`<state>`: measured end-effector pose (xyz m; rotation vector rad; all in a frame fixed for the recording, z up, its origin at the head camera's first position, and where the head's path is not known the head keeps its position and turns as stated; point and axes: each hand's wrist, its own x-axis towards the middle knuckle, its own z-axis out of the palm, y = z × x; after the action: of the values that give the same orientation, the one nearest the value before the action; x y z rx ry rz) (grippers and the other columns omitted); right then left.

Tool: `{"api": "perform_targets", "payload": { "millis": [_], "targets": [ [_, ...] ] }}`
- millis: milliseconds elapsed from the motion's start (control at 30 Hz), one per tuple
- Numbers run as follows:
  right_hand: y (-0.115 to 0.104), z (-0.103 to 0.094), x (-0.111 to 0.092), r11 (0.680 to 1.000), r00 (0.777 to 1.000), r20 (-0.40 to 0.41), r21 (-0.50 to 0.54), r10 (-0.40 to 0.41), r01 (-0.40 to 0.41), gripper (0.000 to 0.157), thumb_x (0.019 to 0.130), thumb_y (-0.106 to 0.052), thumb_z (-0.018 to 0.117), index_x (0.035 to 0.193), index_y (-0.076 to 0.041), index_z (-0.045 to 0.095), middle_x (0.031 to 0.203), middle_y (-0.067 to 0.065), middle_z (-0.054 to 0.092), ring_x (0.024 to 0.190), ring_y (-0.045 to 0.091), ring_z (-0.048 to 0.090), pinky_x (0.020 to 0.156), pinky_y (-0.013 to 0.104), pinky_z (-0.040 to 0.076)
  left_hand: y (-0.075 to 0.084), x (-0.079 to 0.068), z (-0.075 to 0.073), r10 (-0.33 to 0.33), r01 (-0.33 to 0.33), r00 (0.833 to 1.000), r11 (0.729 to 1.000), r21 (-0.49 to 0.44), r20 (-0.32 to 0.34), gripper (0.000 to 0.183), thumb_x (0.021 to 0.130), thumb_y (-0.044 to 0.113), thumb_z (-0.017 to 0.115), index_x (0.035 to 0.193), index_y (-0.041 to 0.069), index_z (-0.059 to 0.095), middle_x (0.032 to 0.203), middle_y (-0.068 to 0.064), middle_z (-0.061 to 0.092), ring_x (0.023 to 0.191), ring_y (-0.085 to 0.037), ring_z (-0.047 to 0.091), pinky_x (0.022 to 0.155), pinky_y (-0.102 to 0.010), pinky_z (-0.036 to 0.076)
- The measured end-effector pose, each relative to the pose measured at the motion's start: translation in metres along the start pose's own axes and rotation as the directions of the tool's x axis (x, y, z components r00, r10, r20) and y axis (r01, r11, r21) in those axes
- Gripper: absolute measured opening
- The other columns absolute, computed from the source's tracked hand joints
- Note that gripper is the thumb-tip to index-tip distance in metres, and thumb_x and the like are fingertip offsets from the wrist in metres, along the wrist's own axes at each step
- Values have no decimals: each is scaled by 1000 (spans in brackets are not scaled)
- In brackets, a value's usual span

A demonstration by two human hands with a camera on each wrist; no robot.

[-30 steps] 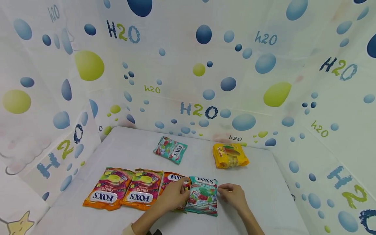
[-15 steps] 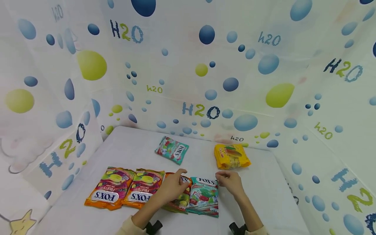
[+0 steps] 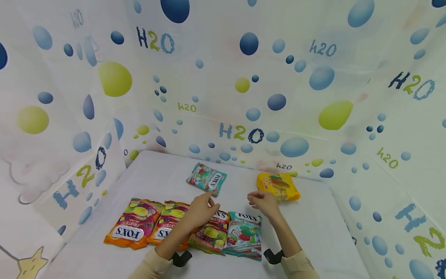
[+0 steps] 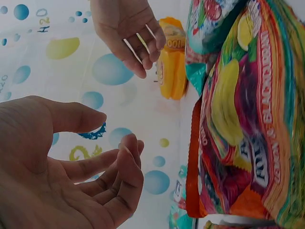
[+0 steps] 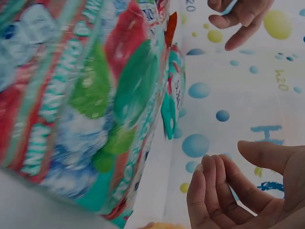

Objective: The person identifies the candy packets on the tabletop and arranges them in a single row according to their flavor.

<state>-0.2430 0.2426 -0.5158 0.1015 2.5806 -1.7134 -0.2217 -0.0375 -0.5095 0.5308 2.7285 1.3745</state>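
Observation:
In the head view my left hand (image 3: 200,211) hovers with loosely bent fingers over the upper edge of a red and yellow FOX'S Fruits candy bag (image 3: 211,231). Its fingertips overlap the lower edge of a teal FOX'S candy bag (image 3: 205,177) further back. My right hand (image 3: 265,204), also holding nothing, is above the teal Mint Blossom candy bag (image 3: 244,235) and overlaps the near left corner of a yellow candy bag (image 3: 283,188). The left wrist view shows a gap between thumb and fingers (image 4: 126,179). The right hand's fingers (image 5: 209,191) are likewise bent around nothing.
Two orange-edged FOX'S Fruits bags (image 3: 132,224) (image 3: 171,215) continue the front row to the left. A white table (image 3: 310,232) carries everything. Printed H2O sheets (image 3: 209,77) wall in its back and sides. Black wrist cameras (image 3: 181,259) sit on both wrists.
Both hands have lifted off the row's right end and moved away from the body, toward the back bags. The Mint Blossom bag stays beside the Fruits bag. The head view has shifted slightly.

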Motion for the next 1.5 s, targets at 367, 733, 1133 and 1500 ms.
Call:
{"api": "perform_targets", "payload": {
  "millis": [367,733,1133,1500],
  "targets": [
    [-25,22,34,996,999,46,-87,-25,29,23,99,-24,72,110,-4,77,109,17,76,103,41,72,81,35,62,-22,18,-9,-36,38,997,999,23,-70,46,98,19,68,136,-5,61,105,-16,67,78,-19,60,63,-36,50],
    [-30,39,58,997,995,98,-78,31,-23,29,100,-27,72,117,-3,75,111,10,75,101,29,72,86,35,61,-45,35,-13,-115,119,988,992,41,-104,59,95,20,67,142,-11,54,135,-31,58,119,-45,60,96,-60,52],
    [-29,57,80,989,994,77,-133,72,-62,33,99,-29,72,121,-4,72,115,11,73,106,30,70,89,34,60,-58,41,-12,-174,178,980,984,30,-94,63,94,22,70,141,-15,51,140,-36,53,130,-52,51,106,-64,45],
    [-17,77,115,969,999,30,-247,23,-15,43,99,-30,69,132,-3,68,129,17,68,110,31,65,99,48,54,-67,50,-9,-208,208,976,978,2,-67,59,95,22,69,138,-14,52,133,-34,59,119,-47,60,100,-58,52]
  ]
}}
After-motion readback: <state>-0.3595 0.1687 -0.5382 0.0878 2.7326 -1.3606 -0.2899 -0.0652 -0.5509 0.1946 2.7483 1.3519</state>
